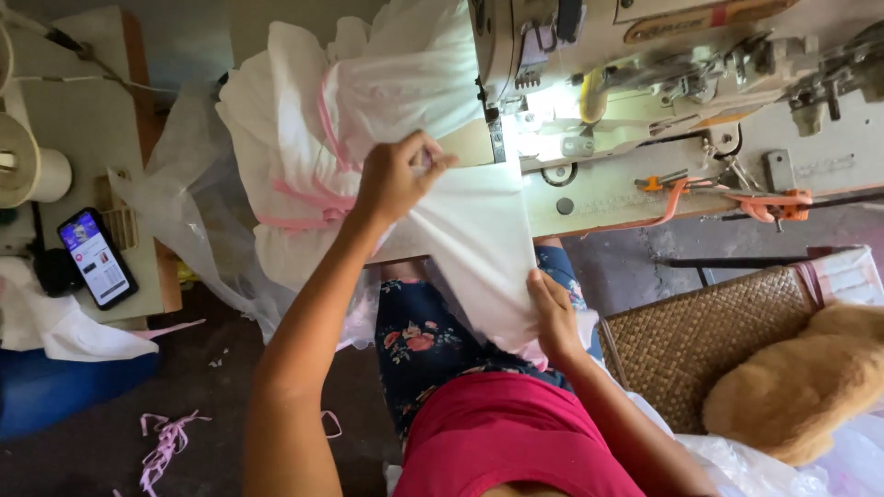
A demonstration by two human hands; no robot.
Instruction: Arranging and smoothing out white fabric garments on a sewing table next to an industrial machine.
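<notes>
A white cloth panel [479, 239] hangs from the edge of the sewing machine table [626, 189] down to my lap. My left hand [396, 175] pinches its upper corner near the table edge. At the cloth's lower edge my right hand [552, 317] grips it over my lap. A pile of white ruffled fabric with pink trim [313, 138] lies just left of my left hand. The cream sewing machine [645, 55] stands beyond the cloth, its lamp lit over the needle area [552, 120].
A woven basket [700, 340] with a tan furry cushion [801, 387] stands at my right. A side table [101, 138] at the left holds a lit phone [97, 258] and a roll of white tape [28, 166]. Pink trim scraps [166, 442] lie on the dark floor.
</notes>
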